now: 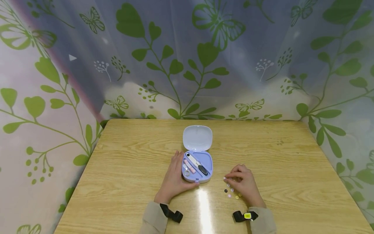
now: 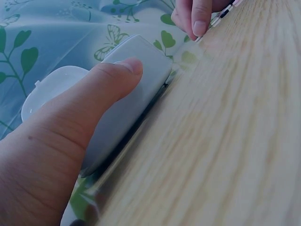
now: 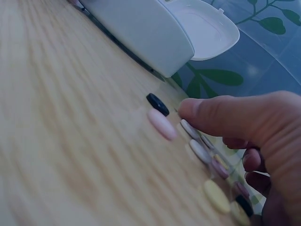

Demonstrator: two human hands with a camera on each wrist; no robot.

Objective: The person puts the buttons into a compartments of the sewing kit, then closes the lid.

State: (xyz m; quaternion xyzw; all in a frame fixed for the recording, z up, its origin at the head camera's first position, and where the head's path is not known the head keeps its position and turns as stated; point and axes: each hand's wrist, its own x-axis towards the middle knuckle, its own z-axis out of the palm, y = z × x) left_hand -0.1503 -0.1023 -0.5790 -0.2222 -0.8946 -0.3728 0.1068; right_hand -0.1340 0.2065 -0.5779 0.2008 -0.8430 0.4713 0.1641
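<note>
A small lilac sewing box stands on the table with its white lid tipped back. My left hand holds it, fingers along the left side and thumb across the front wall. Inside lie a white-and-black tool, a pink patterned stick and a small silver ring-ended piece. To the right of the box, my right hand pinches a white button low over the tabletop. Close by its fingers are a black button, a pink button and a yellow button.
More white buttons lie among the loose ones, partly under the right hand. The wooden table runs back to a leaf-and-butterfly curtain, which also hangs at both sides. Black camera straps sit on both wrists.
</note>
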